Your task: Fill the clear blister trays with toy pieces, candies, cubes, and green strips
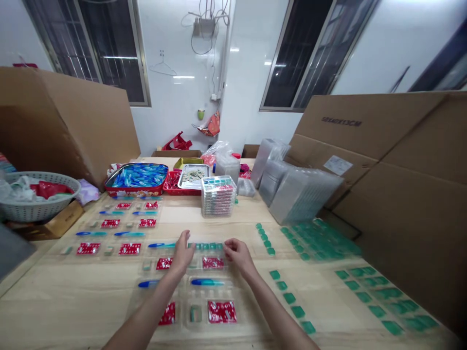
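A row of small green pieces (206,246) lies across the upper part of a clear tray, between my two hands. At the row's left end is my left hand (184,253), its thumb and fingers apart. My right hand (236,253) has its fingers pinched together at the right end; what they hold, if anything, is too small to tell. Below the row, the same tray holds a red packet (213,263). Nearer to me, another clear tray holds a blue pen (207,282), a red packet (222,311) and a small greenish block (196,313).
Filled clear trays lie at the left, before a red tin of blue pens (136,176). A stack of filled trays (218,197) stands at centre back. Green pieces (289,298) lie in rows at right, near empty clear trays (302,194) and a cardboard box (412,194).
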A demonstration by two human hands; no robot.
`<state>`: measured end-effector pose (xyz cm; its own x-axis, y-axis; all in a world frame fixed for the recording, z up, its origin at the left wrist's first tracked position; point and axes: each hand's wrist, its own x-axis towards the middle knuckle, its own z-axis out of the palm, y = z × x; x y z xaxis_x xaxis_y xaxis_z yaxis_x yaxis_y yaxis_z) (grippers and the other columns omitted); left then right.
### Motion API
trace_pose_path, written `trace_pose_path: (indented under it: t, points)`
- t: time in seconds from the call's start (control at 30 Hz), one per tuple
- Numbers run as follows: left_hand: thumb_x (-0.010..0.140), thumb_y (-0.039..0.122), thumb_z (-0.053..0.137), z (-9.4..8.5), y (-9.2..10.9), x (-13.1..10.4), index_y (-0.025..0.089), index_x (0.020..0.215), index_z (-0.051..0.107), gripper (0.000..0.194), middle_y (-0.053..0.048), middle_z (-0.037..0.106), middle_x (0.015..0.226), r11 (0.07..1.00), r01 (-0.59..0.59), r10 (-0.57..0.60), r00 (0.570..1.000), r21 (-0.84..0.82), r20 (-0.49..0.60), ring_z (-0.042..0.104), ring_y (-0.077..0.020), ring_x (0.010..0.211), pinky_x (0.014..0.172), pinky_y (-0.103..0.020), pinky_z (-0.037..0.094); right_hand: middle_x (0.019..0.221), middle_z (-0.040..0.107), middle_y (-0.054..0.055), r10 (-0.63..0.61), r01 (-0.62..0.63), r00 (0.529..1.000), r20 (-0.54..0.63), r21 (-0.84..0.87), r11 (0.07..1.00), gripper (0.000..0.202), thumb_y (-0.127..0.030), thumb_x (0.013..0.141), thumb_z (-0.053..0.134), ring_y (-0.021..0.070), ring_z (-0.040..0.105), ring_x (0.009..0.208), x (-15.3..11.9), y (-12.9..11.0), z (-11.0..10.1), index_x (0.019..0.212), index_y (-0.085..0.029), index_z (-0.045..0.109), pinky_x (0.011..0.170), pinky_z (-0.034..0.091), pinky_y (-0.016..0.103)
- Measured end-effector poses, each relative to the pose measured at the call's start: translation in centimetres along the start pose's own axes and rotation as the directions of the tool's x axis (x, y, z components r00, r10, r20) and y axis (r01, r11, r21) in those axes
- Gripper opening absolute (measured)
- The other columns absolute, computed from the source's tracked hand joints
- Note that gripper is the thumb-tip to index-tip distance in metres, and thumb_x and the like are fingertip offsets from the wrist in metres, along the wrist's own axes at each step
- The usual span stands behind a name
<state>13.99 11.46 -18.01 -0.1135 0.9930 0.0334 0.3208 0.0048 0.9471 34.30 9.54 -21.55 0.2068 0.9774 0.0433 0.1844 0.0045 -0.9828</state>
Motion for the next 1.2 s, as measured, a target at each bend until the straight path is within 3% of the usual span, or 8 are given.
trace_pose_path:
  t: [0.2,0.37,0.53,0.67,0.8,0.93,1.0,1.2]
  points:
    - [0.066,0.006,0.052,0.5,-1.8,-0.5,0.013,0.112,0.055,0.047,-0.016,0.052,0.130,0.951,-0.200,0.201,0.979,0.238,0.019,0.040,-0.0289,0.131,0.112,-0.048,0.028,0.054,0.060,0.000,-0.038,0.031,0.999,-0.032,-0.188,0.982,0.010,-0.027,0.063,0.058,0.0160,0.056,0.055,0.0,1.2,0.1,0.060,-0.017,0.059,0.052,0.041,0.024]
    - [0.083,0.024,0.046,0.8,-1.9,-2.8,0.013,0.122,0.053,0.041,-0.017,0.048,0.139,0.563,-0.524,0.380,0.851,0.640,0.362,0.034,-0.0314,0.135,0.110,-0.052,0.030,0.068,0.064,0.002,-0.087,0.068,0.995,-0.045,-0.323,0.944,0.009,-0.022,0.069,0.056,0.0162,0.059,0.065,-2.6,0.2,-0.9,0.071,-0.017,0.063,0.063,0.046,0.026]
    - [0.087,0.031,0.041,0.8,-0.2,-3.9,0.009,0.129,0.051,0.048,-0.020,0.045,0.141,0.318,-0.559,0.217,0.829,0.766,0.515,0.037,-0.0350,0.133,0.109,-0.052,0.028,0.114,0.063,0.010,-0.288,0.198,0.952,-0.100,-0.515,0.834,0.034,-0.023,0.073,0.061,0.0227,0.055,0.110,-7.9,0.0,-5.3,0.106,-0.019,0.062,0.097,0.042,0.037]
    - [0.086,0.036,0.044,2.1,1.1,-5.4,0.008,0.131,0.049,0.053,-0.021,0.044,0.142,0.294,-0.606,0.296,0.793,0.739,0.533,0.033,-0.0373,0.135,0.110,-0.054,0.026,0.134,0.053,0.014,-0.257,0.079,0.955,-0.147,-0.711,0.699,0.048,-0.038,0.079,0.060,0.0295,0.044,0.127,-13.3,1.4,-10.9,0.123,-0.018,0.056,0.106,0.031,0.050]
    - [0.082,0.038,0.053,6.1,2.3,-9.9,0.012,0.136,0.044,0.061,-0.019,0.036,0.147,0.369,-0.757,0.332,0.649,0.538,0.685,0.026,-0.0368,0.139,0.112,-0.055,0.023,0.129,0.059,0.011,-0.038,-0.154,0.971,-0.237,-0.737,0.658,0.041,-0.041,0.088,0.046,0.0300,0.046,0.127,-18.2,2.9,-14.9,0.123,-0.022,0.057,0.107,0.026,0.058]
    - [0.073,0.055,0.062,10.6,4.0,-16.1,0.016,0.144,0.028,0.088,-0.019,0.019,0.154,0.430,-0.874,0.263,0.360,0.225,0.895,0.014,-0.0402,0.141,0.111,-0.058,0.022,0.120,0.065,0.008,0.027,-0.179,0.972,-0.234,-0.656,0.733,0.040,-0.043,0.092,0.037,0.0255,0.056,0.117,-22.1,2.6,-15.4,0.117,-0.025,0.062,0.108,0.028,0.056]
    - [0.068,0.064,0.063,12.3,4.5,-18.6,0.013,0.145,0.025,0.100,-0.023,0.017,0.153,0.412,-0.901,0.273,0.265,0.137,0.925,0.013,-0.0453,0.139,0.108,-0.064,0.024,0.117,0.067,0.008,0.044,-0.179,0.970,-0.240,-0.578,0.796,0.041,-0.046,0.090,0.038,0.0254,0.059,0.113,-23.3,2.4,-15.1,0.113,-0.025,0.065,0.108,0.031,0.054]
    - [0.092,0.024,0.042,13.6,2.8,-22.2,0.007,0.115,0.058,0.034,-0.018,0.058,0.128,0.104,-0.989,0.401,0.134,0.101,0.906,0.046,-0.0381,0.126,0.091,-0.048,0.049,0.104,0.072,0.012,0.179,-0.286,0.889,-0.421,-0.205,0.936,0.050,-0.058,0.079,0.048,0.0274,0.067,0.098,-24.7,4.1,-16.8,0.098,-0.018,0.071,0.089,0.053,0.037]
